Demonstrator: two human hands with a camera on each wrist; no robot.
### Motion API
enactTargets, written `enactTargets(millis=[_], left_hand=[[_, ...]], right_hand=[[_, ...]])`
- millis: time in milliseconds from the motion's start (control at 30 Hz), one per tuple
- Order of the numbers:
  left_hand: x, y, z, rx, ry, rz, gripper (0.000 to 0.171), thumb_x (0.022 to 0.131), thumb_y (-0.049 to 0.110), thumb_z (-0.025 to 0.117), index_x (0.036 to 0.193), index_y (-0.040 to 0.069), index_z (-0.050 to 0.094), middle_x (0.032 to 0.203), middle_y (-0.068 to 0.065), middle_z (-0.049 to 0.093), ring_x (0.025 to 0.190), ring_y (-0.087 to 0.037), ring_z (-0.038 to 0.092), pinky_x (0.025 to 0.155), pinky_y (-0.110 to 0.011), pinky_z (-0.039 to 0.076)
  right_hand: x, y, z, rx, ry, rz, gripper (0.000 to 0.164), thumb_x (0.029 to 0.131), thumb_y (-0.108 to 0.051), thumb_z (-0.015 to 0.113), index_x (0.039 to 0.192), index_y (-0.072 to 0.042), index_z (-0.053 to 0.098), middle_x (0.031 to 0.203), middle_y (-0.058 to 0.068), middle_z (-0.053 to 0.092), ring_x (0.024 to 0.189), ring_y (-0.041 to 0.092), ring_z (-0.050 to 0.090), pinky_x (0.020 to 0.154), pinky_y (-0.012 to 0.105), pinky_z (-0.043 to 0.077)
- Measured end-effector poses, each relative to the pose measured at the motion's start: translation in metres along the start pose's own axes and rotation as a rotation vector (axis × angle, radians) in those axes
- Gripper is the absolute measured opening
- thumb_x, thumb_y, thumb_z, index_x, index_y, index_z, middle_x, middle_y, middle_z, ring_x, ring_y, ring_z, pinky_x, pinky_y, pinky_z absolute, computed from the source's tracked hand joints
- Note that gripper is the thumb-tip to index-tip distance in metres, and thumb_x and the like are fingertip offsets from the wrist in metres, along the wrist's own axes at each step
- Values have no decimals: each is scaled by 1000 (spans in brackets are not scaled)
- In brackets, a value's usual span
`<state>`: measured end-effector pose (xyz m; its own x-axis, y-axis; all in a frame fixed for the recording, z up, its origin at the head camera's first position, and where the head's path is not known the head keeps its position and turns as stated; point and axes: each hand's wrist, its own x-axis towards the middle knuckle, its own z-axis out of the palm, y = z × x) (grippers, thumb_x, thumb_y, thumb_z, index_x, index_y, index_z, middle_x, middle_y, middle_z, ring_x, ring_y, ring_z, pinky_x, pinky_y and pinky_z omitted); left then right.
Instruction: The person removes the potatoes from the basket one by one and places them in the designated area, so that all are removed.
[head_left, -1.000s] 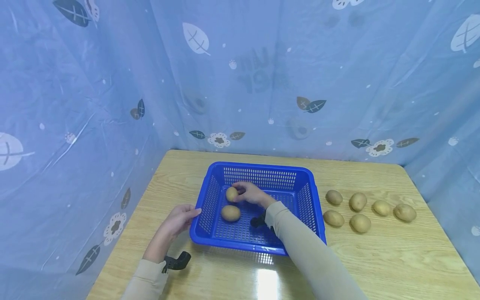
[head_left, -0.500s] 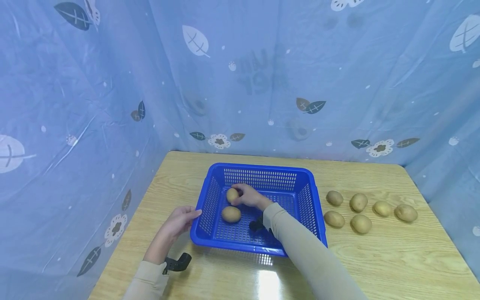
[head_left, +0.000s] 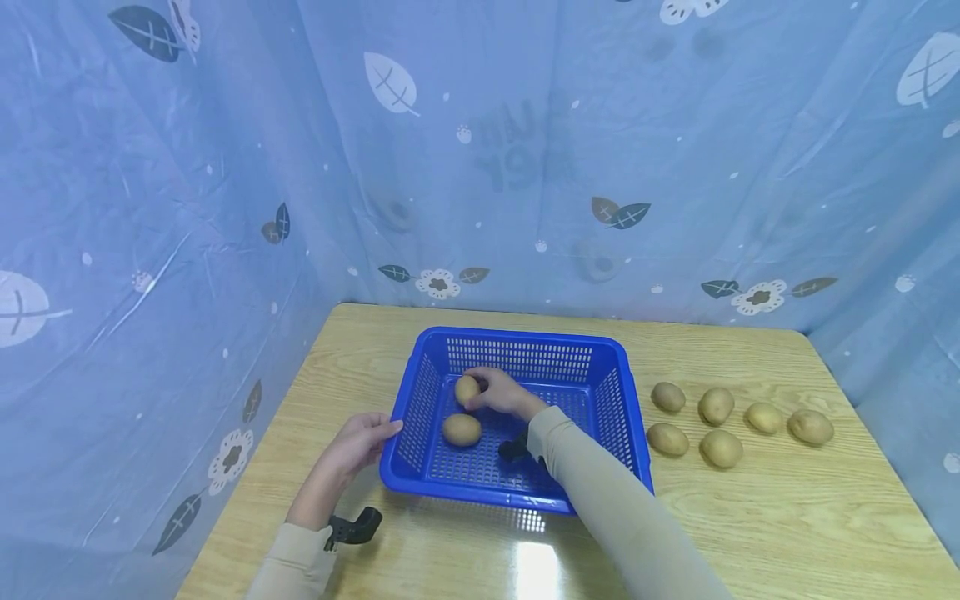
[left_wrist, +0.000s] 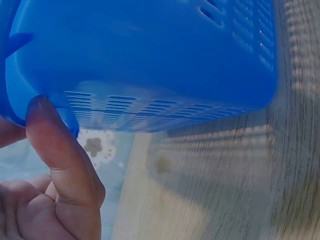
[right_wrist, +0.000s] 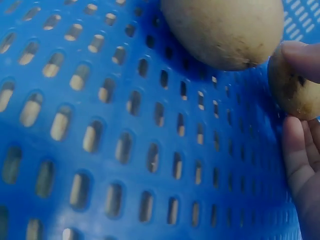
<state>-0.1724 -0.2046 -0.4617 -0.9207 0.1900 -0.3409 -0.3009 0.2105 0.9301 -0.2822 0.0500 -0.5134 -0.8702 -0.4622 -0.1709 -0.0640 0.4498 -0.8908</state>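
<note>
A blue plastic basket [head_left: 517, 498] with slotted walls sits on the wooden table. At its left rim, my left hand [head_left: 362, 442] pinches the edge between thumb and fingers; the left wrist view shows a finger [left_wrist: 60, 145] against the underside of that rim. Inside the basket, my right hand [head_left: 498, 392] holds a potato [head_left: 467, 389] between thumb and fingertips, near the left wall. Just in front of it, a second potato [head_left: 462, 429] lies on the basket floor. Up close in the right wrist view are the held potato [right_wrist: 295, 90] and the loose potato [right_wrist: 225, 30].
Right of the basket, several potatoes [head_left: 721, 448] lie in loose rows on the wooden table [head_left: 810, 517]. A blue patterned curtain [head_left: 525, 167] hangs behind the table and along its sides.
The held potato has shifted very slightly to the right inside the basket along with my right hand. My left hand stays on the rim.
</note>
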Motion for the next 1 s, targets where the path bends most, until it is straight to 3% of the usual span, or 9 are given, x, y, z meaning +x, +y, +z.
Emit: enactTargets(millis=[600, 1000], left_hand=[[-1, 0, -1, -22, -24, 8, 32, 96, 19, 52, 104, -12, 55, 87, -9, 70, 74, -14, 67, 66, -25, 52], [1, -1, -1, -16, 4, -12, 32, 96, 21, 52, 105, -10, 55, 88, -8, 70, 76, -14, 67, 70, -26, 52]], right_hand=[[0, -7, -11, 89, -29, -1, 64, 74, -4, 74, 133, -4, 51, 119, 11, 61, 107, 24, 58, 93, 39, 46], [-4, -27, -21, 174, -25, -25, 65, 75, 0, 70, 136, -5, 49, 121, 12, 59, 109, 24, 56, 97, 41, 44]])
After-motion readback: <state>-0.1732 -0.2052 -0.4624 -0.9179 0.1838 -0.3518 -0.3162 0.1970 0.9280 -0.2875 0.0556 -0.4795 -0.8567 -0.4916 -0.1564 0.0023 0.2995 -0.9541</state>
